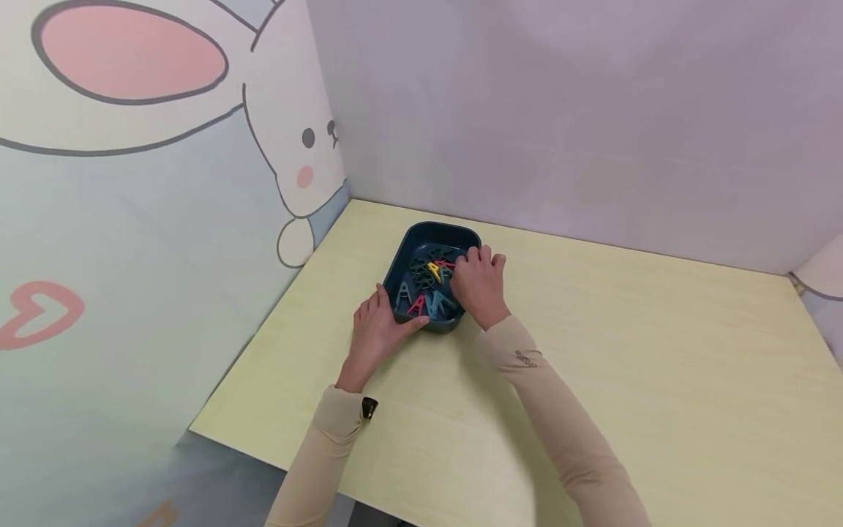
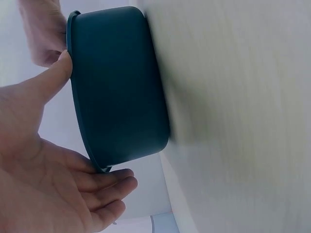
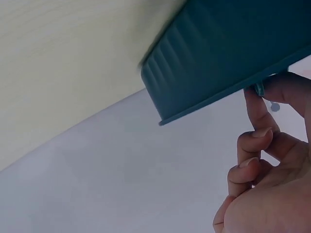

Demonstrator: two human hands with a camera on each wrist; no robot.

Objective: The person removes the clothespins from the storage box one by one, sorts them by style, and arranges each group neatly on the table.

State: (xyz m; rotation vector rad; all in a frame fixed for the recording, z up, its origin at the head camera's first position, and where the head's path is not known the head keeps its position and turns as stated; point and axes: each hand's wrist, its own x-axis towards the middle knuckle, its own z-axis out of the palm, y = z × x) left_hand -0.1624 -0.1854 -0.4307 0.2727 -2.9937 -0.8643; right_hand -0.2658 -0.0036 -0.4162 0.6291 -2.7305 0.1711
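A dark teal plastic tub (image 1: 435, 326) sits on the table with small clothespins in it. Among them are a yellow clothespin (image 1: 434, 271), a pink clothespin (image 1: 417, 304) and several blue and dark green ones. My left hand (image 1: 377, 331) holds the tub's near left corner, thumb on the near rim and fingers along the left side. At the right rim, my right hand (image 1: 479, 285) pinches a small teal clothespin (image 3: 260, 89) between thumb and forefinger; most of it is hidden. Its other fingers are curled outside the tub wall (image 3: 214, 58).
The pale wood-look table (image 1: 632, 366) extends far to the right of the tub. A plain light wall (image 1: 566, 117) rises along its back edge. On the left stands a wall covering (image 1: 171, 241) with a cartoon rabbit print.
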